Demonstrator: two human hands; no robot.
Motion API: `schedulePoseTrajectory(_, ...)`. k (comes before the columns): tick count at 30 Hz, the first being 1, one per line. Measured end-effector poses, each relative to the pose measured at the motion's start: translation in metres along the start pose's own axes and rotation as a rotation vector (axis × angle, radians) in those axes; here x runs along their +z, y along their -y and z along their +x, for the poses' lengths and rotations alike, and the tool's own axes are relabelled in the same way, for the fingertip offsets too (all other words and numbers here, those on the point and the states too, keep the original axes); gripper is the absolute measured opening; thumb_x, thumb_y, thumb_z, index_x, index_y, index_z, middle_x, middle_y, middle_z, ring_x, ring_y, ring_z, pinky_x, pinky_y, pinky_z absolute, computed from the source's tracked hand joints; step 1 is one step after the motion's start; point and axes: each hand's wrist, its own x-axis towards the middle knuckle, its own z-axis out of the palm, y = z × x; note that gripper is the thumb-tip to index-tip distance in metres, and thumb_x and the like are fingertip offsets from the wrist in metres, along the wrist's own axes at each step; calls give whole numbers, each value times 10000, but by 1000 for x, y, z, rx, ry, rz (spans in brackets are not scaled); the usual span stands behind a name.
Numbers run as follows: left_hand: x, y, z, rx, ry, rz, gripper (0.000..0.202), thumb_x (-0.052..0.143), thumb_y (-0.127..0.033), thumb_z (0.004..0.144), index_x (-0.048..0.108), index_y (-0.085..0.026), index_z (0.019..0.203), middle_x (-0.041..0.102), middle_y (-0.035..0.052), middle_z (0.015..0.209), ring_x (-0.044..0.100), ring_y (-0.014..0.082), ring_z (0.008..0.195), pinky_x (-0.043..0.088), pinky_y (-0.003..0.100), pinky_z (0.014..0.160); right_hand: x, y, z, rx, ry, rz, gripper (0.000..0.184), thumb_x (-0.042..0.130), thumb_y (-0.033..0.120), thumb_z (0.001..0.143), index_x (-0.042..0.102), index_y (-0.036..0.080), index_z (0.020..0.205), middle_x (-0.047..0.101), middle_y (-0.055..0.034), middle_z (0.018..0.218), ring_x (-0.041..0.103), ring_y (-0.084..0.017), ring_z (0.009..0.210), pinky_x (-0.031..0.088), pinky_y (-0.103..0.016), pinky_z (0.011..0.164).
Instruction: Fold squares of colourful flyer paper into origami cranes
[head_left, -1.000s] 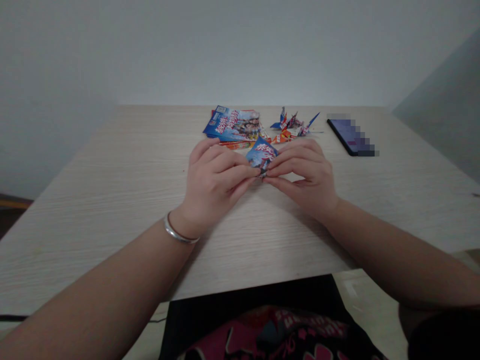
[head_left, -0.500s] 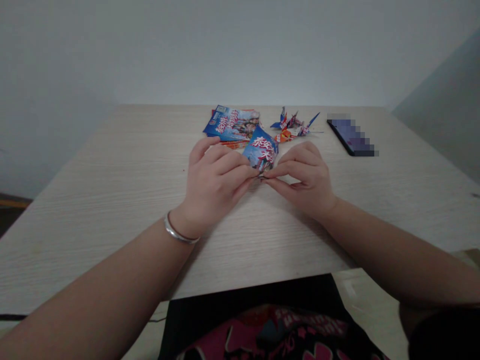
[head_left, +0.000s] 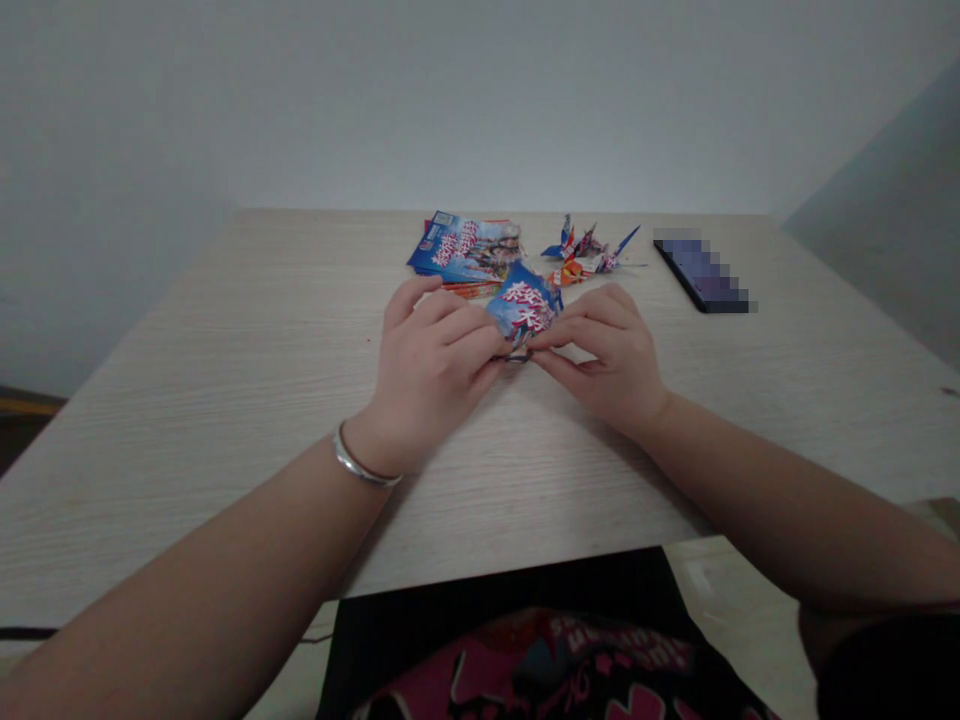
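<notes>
Between my two hands is a folded piece of printed paper (head_left: 523, 302), mostly blue with white and red lettering. My left hand (head_left: 442, 365) pinches its near left edge between thumb and fingers. On the near right edge, my right hand (head_left: 607, 350) grips the paper the same way. The paper's near edge is partly hidden by the fingertips. A silver bracelet (head_left: 364, 465) circles my left wrist.
Just behind the paper lies a stack of printed leaflets (head_left: 469, 245). To its right sit folded paper cranes (head_left: 589, 255) in blue and orange. A phone (head_left: 701, 272) lies farther right on the pale wooden table (head_left: 225, 380), which meets a wall.
The folded paper has tilted and its far tip has dropped toward me, making it look flatter. My left hand has shifted slightly right, and the fingertips stand a little farther apart.
</notes>
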Motion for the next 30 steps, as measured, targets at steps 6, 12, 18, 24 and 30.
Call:
schedulePoseTrajectory(6, 0, -1, 0, -37, 35, -38, 215, 594, -271, 957, 622, -235, 747, 710, 4, 793, 618, 221, 805, 494, 509, 945, 0, -2, -2, 56, 44, -23, 63, 733, 290, 904, 754, 285, 845, 705, 17, 794, 615, -175, 793, 463, -376, 769)
schedulePoseTrajectory(12, 0, -1, -1, -46, 67, -22, 173, 598, -273, 959, 634, -225, 798, 713, 10, 827, 624, 223, 856, 462, 493, 1007, -1, -3, -2, -3, 27, -28, 48, 732, 267, 915, 743, 278, 870, 715, 18, 816, 633, -171, 811, 475, -364, 759)
schedulePoseTrajectory(18, 0, -2, -1, -73, 90, -2, 201, 579, -291, 965, 662, -232, 791, 727, -1, 833, 640, 214, 850, 456, 481, 1027, -1, -3, -1, 34, 54, -58, 48, 724, 297, 917, 730, 273, 876, 714, 1, 837, 629, -189, 816, 473, -390, 771)
schedulePoseTrajectory(24, 0, -2, 0, -66, 80, -10, 198, 567, -242, 927, 657, -234, 751, 721, -7, 815, 642, 208, 838, 465, 469, 1008, -2, -5, -1, 78, 122, -66, 134, 680, 355, 943, 719, 281, 837, 683, -9, 809, 607, -205, 816, 461, -409, 777)
schedulePoseTrajectory(30, 0, -3, 0, -128, 87, -37, 162, 575, -216, 892, 650, -248, 753, 704, -11, 799, 634, 211, 824, 450, 477, 1018, -1, -7, -2, 14, 46, -67, 44, 734, 292, 913, 725, 272, 875, 709, 5, 830, 635, -183, 820, 480, -379, 771)
